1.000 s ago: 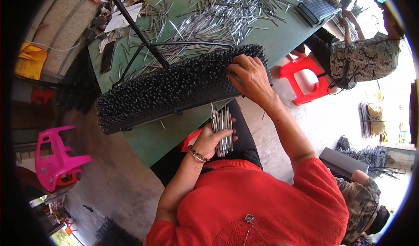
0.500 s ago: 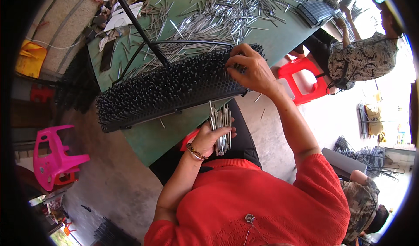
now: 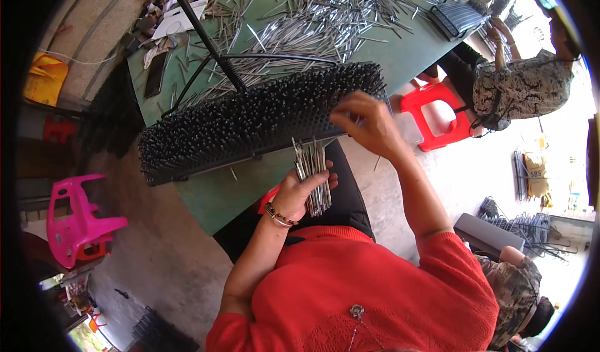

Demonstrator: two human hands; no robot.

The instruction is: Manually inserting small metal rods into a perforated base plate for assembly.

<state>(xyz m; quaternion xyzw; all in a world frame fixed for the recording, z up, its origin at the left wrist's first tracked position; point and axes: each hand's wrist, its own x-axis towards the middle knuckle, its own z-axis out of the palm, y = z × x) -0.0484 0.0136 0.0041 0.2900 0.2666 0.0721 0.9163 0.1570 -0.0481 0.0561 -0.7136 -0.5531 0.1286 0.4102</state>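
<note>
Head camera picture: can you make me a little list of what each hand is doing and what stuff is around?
left hand: holds a bundle of thin metal rods upright over the lap
right hand: fingertips at the right end of the black spiky board
black spiky board: lies tilted on the green table
loose metal rods: scattered on the table's far side
red stool: right of the table
pink stool: on the left

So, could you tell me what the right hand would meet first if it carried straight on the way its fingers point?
The right hand points its fingertips at the black spiked board, near its right end. It would probably meet the pins there first; they look almost touching, though depth is hard to judge.
</note>
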